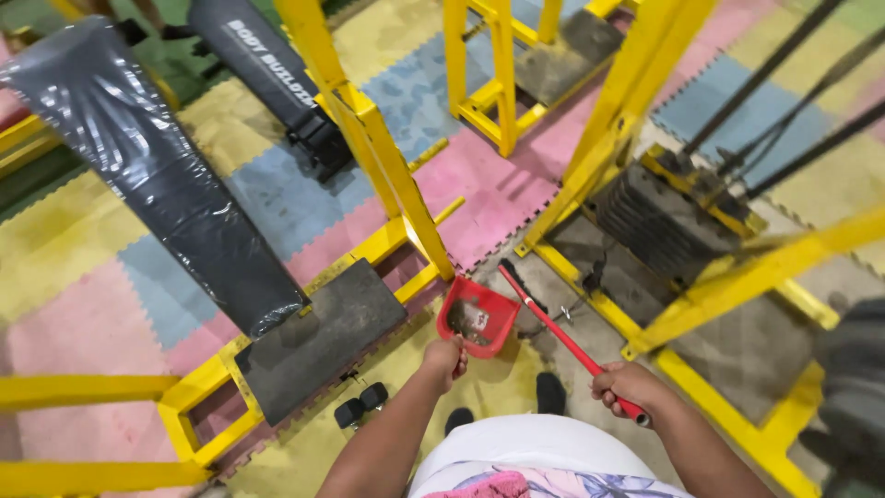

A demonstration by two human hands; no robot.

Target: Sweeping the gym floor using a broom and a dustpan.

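Nearest the camera, the left hand [446, 358] is clenched around the handle of a red dustpan [478, 316], holding it low over the floor mat [479, 387]. Just beside it, the right hand [627, 387] is closed on the red broom handle [567, 339], which slants up and left to dark bristles [521, 281] near the pan's far edge. To do this well, I judge the pan's lip should sit flat against the floor and tilt back slightly, with short strokes drawn toward it so nothing slips under. Inside the pan lies a small heap of greyish dust and debris [468, 318], gathered toward its back. Beyond stand yellow machine frames [396, 175], a grey foot plate [323, 337] and a black padded bench [157, 175].
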